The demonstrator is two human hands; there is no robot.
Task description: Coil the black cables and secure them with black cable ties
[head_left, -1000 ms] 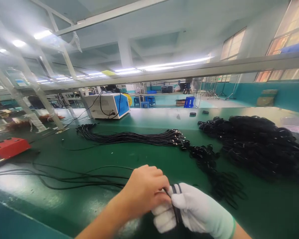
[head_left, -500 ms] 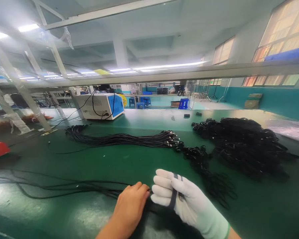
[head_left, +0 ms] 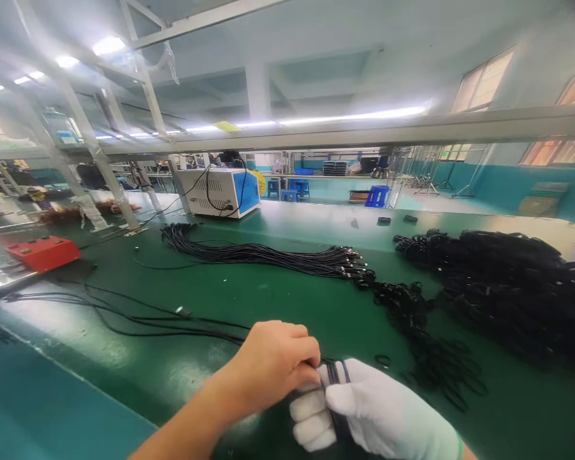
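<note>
My bare left hand [head_left: 273,364] is curled into a pinch on black cable loops [head_left: 336,374] that wrap around my right hand [head_left: 364,412]. That hand wears a white glove and its fingers are folded over the coil. Both hands meet low in the view, above the green bench [head_left: 278,300]. Loose black cables [head_left: 138,316] trail from the hands to the left across the bench.
A straight bundle of black cables [head_left: 268,255] lies across the middle. A large heap of coiled black cables [head_left: 503,287] fills the right side, with small black bands [head_left: 436,364] scattered before it. A white and blue machine [head_left: 220,190] stands at the back, a red box [head_left: 43,252] at left.
My left hand went down to the cables on the bench, then came back up over my gloved fingers. My right fingers opened flat and have folded again. The view swung slightly.
</note>
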